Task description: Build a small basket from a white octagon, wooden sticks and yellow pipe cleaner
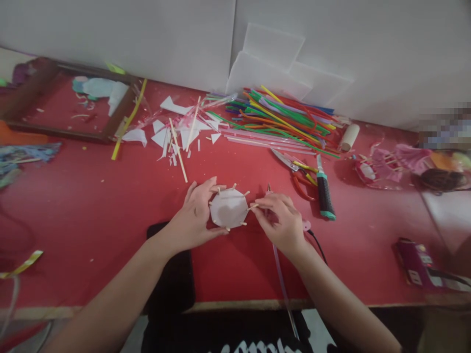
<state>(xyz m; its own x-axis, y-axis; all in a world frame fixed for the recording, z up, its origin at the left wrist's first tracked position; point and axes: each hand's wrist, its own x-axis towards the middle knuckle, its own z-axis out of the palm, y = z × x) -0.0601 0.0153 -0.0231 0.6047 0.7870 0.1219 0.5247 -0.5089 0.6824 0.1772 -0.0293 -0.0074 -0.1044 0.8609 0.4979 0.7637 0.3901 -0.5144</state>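
Observation:
A small white octagonal foam piece [228,208] with short wooden sticks poking out around its rim sits just above the red table [110,196]. My left hand [195,215] grips its left edge, fingers curled round it. My right hand [279,220] pinches one of the sticks [253,207] at the piece's right edge. A thin clear straw [281,279] lies under my right wrist.
Behind the hands lie scissors [294,169], a green-tipped cutter [324,193], a heap of coloured straws [283,120], white foam scraps [172,130] with wooden skewers, foam sheets [272,63] against the wall, and a wooden frame [66,98] at the left. A black phone [176,274] lies near the front edge.

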